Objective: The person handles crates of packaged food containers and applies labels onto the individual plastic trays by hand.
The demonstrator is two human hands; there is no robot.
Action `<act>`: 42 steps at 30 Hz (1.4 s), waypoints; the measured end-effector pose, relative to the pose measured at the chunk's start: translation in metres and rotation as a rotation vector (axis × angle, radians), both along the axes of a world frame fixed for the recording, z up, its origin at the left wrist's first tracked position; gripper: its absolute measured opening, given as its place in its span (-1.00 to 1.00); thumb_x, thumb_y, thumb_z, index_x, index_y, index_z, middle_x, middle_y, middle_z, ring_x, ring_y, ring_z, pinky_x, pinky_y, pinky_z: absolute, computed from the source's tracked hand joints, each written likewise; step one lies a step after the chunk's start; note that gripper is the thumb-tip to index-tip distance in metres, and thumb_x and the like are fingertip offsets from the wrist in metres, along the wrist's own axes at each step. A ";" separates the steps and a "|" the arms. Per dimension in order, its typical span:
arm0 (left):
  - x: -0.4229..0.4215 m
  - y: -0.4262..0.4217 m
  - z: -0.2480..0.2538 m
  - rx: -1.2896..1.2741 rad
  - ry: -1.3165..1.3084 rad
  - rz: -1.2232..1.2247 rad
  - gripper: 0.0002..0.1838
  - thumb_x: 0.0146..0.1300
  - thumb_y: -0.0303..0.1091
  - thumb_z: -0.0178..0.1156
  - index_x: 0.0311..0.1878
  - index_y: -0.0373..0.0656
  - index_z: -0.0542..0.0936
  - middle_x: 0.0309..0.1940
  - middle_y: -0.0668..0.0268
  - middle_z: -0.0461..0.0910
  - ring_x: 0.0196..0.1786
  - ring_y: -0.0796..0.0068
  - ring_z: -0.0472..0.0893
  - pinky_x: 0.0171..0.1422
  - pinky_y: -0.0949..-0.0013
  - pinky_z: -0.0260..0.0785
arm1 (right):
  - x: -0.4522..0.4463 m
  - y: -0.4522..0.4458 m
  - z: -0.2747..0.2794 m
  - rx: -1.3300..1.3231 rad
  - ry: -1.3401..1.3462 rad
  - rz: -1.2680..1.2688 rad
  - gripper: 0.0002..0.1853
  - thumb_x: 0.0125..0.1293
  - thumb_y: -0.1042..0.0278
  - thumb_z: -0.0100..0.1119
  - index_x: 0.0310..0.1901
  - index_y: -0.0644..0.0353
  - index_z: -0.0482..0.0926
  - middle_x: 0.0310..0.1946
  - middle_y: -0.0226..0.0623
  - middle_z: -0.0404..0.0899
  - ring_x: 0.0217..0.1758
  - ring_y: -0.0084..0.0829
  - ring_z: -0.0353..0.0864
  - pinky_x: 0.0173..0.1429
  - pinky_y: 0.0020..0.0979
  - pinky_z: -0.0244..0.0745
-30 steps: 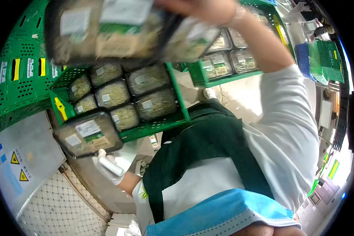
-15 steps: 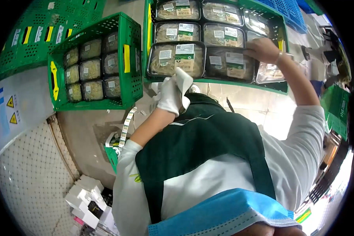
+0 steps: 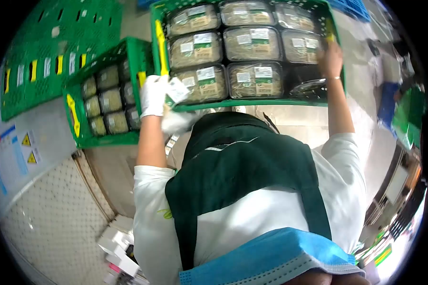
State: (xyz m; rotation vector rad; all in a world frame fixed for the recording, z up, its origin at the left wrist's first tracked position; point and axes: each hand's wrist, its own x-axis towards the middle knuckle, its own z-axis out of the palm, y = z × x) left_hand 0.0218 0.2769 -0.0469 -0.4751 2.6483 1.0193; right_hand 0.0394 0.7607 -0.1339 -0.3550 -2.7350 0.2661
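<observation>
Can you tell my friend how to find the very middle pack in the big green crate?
Find the big green crate between the gloved left hand and the right hand. Inside, look along the middle row of packs. Choose the middle pack, the only one there with packs on all four sides.

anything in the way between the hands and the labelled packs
Nothing visible blocks the right hand; the green crate's left wall and a printed label stand between the gloved left hand and the nearest pack.
</observation>
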 end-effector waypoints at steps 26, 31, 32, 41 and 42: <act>-0.097 -0.014 -0.038 0.194 -0.212 0.008 -0.81 0.15 -0.31 0.04 -0.37 -0.27 0.44 -0.51 0.31 0.48 -0.53 0.54 0.46 -0.48 0.47 0.31 | 0.009 0.007 0.007 0.053 -0.196 -0.171 -0.42 -0.13 0.37 0.14 0.04 0.11 0.28 0.02 -0.16 0.30 0.06 -0.19 0.31 0.11 -0.25 0.23; -0.087 -0.004 -0.033 0.373 -0.311 0.074 -0.84 0.12 -0.31 0.06 -0.37 -0.23 0.45 -0.48 0.32 0.49 -0.47 0.51 0.49 -0.44 0.45 0.35 | -0.014 0.058 -0.027 -0.487 -0.476 -0.667 -0.54 0.01 -0.01 0.04 -0.13 0.13 0.49 -0.21 -0.10 0.52 -0.13 -0.14 0.50 -0.05 -0.22 0.39; -0.080 0.003 -0.027 0.367 -0.307 0.050 -0.85 0.12 -0.32 0.06 -0.35 -0.22 0.46 -0.47 0.35 0.48 -0.46 0.52 0.48 -0.42 0.45 0.33 | -0.015 0.056 -0.018 -0.541 -0.489 -0.698 -0.59 0.01 0.03 0.01 -0.19 0.14 0.52 -0.21 -0.11 0.53 -0.14 -0.13 0.51 -0.06 -0.22 0.40; -0.074 0.044 -0.001 0.221 -0.115 -0.026 -0.90 0.03 -0.37 0.05 -0.47 -0.18 0.41 -0.51 0.34 0.41 -0.46 0.50 0.42 -0.44 0.39 0.23 | 0.101 0.076 -0.044 -0.822 -0.227 -0.676 -0.51 -0.07 0.00 0.07 -0.21 0.25 0.53 -0.34 -0.05 0.54 -0.22 -0.15 0.52 -0.11 -0.28 0.40; -0.080 0.051 0.000 0.247 -0.084 -0.100 -0.88 0.06 -0.38 0.04 -0.45 -0.24 0.42 -0.52 0.33 0.42 -0.51 0.51 0.42 -0.46 0.42 0.25 | 0.120 0.068 -0.057 -0.833 -0.163 -0.716 -0.51 -0.07 -0.01 0.08 -0.22 0.25 0.53 -0.35 -0.06 0.54 -0.23 -0.17 0.52 -0.11 -0.29 0.40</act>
